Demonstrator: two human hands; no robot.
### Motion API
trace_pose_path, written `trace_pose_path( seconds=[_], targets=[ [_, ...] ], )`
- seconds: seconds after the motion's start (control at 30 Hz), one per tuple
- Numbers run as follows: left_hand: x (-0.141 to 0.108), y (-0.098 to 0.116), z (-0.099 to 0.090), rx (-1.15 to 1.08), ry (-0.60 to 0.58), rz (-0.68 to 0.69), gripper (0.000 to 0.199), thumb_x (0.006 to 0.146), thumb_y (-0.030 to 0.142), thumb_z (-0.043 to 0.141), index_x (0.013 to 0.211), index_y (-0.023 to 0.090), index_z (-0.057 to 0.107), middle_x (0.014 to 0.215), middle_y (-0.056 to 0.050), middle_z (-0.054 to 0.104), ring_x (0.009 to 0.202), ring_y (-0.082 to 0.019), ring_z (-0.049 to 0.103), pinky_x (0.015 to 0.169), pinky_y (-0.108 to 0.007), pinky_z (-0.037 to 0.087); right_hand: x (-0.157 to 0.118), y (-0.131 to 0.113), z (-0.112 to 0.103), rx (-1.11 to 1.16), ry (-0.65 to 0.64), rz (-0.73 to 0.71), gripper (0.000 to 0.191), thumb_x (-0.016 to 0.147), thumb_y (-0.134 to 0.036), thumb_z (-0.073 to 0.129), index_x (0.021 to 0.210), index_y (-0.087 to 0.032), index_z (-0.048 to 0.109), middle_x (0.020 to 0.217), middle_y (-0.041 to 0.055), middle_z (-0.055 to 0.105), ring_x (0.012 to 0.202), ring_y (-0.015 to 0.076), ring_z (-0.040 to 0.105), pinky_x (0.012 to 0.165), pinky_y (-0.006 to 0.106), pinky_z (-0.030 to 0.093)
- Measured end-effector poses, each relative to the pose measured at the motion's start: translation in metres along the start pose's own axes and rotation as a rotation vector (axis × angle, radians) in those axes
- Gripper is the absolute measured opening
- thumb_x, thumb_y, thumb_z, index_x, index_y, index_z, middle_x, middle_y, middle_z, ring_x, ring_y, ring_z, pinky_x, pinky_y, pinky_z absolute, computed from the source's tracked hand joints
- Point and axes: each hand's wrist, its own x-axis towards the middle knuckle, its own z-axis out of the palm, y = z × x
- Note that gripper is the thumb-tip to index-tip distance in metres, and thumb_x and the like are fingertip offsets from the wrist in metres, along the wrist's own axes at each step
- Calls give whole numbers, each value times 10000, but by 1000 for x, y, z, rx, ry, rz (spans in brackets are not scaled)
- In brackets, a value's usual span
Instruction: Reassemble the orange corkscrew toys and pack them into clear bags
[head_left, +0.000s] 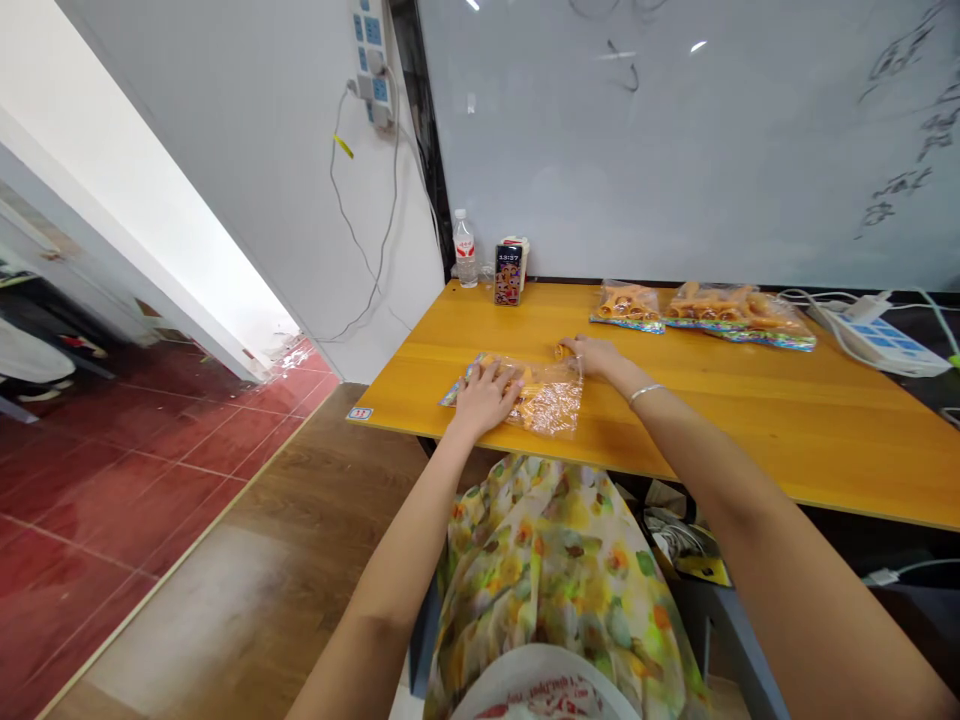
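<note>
A clear plastic bag [551, 400] with orange pieces inside lies near the front edge of the yellow wooden table [750, 420]. My left hand [484, 398] rests on its left half, fingers spread flat over the plastic. At the bag's far right corner, my right hand [596, 356] pinches a small orange piece with a round opening [561, 351]. Whether those fingers also touch the bag's edge is hard to make out. A colourful printed strip shows at the bag's left end, partly behind my left hand.
Further bags of orange pieces [628, 305] [739, 312] lie at the back right. A phone [508, 275] and a water bottle [465, 250] stand at the back left. A white power strip [881, 335] with cables sits at the right. Behind the table rises a whiteboard [675, 150].
</note>
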Motion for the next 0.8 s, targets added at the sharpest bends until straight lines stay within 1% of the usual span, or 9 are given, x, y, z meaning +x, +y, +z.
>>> trace_pose_path(
  seconds=[0.13,0.27,0.33,0.4,0.47,0.6,0.7,0.77,0.8],
  targets=[
    [4,-3,-4,-6,-27,-42,550,1004,554,272,1464,316,457,1597,-28,367,1483,-387,261,1119,-698,306,-31,21,-11,80,118,24,528,888,-348,570,1401,-226,531,1189,151,682,1009,315,664,875,436,501],
    [4,-3,-12,-14,-15,-30,613,999,548,318,1500,201,389,1583,-113,376,1453,-388,323,1123,-697,292,-57,46,-25,251,292,84,559,922,-307,479,1464,-195,399,1046,110,689,824,220,660,767,365,533],
    [3,4,-17,-3,35,-27,642,995,540,351,1510,156,358,1574,-153,378,1447,-385,340,1144,-680,267,-69,55,-27,544,414,124,524,898,-323,515,1398,-188,437,936,70,679,717,174,630,688,318,540],
    [1,17,-20,3,95,-7,651,995,537,364,1510,139,349,1569,-167,381,1453,-378,338,1175,-633,250,-82,57,-24,946,508,179,498,824,-334,614,1294,-224,494,841,18,662,640,142,611,644,288,545],
    [-1,37,-19,-12,132,47,659,993,545,374,1497,122,358,1564,-173,387,1463,-369,326,1203,-580,238,-95,52,-16,1258,517,237,467,764,-314,670,1200,-258,513,812,-19,657,614,120,623,660,277,562],
    [-3,76,-3,-75,162,178,718,941,593,478,1407,50,419,1524,-221,422,1465,-389,318,1215,-559,227,-116,26,8,1567,442,326,387,740,-320,685,1065,-271,482,783,-60,655,633,116,683,747,294,592],
    [-1,90,12,-87,214,176,466,964,430,509,1274,82,514,1466,-207,491,1436,-380,375,1200,-557,259,-124,4,26,1697,403,307,403,715,-352,723,1008,-279,456,773,-77,660,716,139,728,840,337,597],
    [0,91,18,-90,249,165,280,984,262,444,1206,130,552,1413,-167,550,1411,-337,425,1197,-539,274,-127,-10,34,1759,387,255,439,694,-372,761,993,-274,455,803,-63,683,784,149,742,892,344,586],
    [0,90,19,-96,263,162,264,983,210,412,1193,144,557,1380,-154,578,1394,-315,450,1197,-527,279,-128,-17,37,1787,379,227,456,687,-380,778,991,-270,455,824,-50,697,811,152,744,908,340,580]
  ],
)
